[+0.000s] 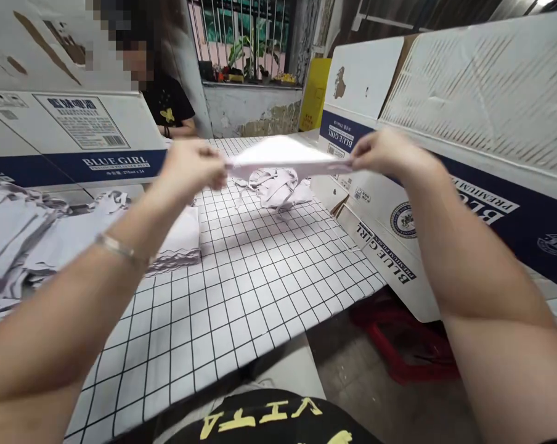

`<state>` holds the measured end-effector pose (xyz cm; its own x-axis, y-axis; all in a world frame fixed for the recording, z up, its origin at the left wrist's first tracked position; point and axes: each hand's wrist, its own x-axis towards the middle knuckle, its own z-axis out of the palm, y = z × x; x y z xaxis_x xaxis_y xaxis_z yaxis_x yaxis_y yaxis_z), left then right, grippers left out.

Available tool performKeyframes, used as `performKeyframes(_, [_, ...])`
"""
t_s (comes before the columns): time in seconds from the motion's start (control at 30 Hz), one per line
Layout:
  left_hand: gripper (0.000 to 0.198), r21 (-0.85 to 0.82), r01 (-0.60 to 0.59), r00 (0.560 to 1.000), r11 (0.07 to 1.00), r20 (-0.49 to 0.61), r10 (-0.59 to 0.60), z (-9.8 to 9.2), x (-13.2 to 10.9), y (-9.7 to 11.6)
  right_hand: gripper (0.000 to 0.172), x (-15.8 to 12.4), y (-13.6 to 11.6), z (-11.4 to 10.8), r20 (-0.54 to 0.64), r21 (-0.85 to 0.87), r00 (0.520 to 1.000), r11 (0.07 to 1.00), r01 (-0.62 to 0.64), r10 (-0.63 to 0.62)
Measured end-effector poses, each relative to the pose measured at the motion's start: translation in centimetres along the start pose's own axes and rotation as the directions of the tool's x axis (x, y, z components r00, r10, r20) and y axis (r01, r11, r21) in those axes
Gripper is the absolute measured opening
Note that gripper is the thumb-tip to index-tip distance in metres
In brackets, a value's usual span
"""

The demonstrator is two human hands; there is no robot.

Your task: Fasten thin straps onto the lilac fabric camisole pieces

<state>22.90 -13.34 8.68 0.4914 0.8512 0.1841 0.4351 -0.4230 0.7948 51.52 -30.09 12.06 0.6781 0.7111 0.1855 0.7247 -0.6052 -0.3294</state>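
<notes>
A white piece of fabric (278,154) is stretched level in the air between my two hands, blurred by motion. My left hand (193,165) pinches its left end, and my right hand (382,154) pinches the right end. Just beyond and below it, a crumpled heap of pale fabric pieces with straps (278,190) lies on the grid-patterned tabletop (232,296). Beside my left forearm sits a neat stack of white fabric pieces (179,243), partly hidden by the arm.
Loose pale fabric pieces (10,240) are piled at the left. White-and-blue cartons (75,123) stand on the left, and more cartons (445,111) line the right. Another person (170,102) in a black shirt sits behind the left cartons. A red plastic stool (398,351) is on the floor at right.
</notes>
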Motion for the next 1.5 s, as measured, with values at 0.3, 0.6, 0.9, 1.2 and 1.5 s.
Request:
performKeyframes(0.3, [0.017,0.39,-0.126,0.954,0.912,0.299,0.004,7.9,-18.9,-15.1,0.016,-17.8,7.9,16.7,0.217,0.008,0.976,1.0,-0.016,0.014])
performKeyframes(0.6, [0.015,0.628,-0.215,0.954,0.748,0.298,0.025,7.9,-19.8,-14.6,0.015,-22.3,8.9,18.2,0.071,0.139,0.991,0.982,-0.124,0.115])
performKeyframes(0.9, [0.034,0.424,-0.297,0.899,0.856,0.425,0.102,6.2,-22.0,-14.6,0.042,-22.5,9.8,13.0,0.442,0.244,0.884,0.969,0.045,-0.153])
performKeyframes(1.2, [0.069,0.279,-0.62,0.658,0.733,0.695,0.291,10.2,-20.8,-15.6,0.029,-11.1,-6.5,20.5,0.323,0.457,0.904,0.882,0.11,-0.28])
performKeyframes(1.5, [0.073,0.18,-0.548,0.648,0.817,0.708,0.279,10.1,-20.6,-15.8,0.021,-1.8,-15.4,27.7,0.746,0.481,0.651,0.791,-0.378,-0.142])
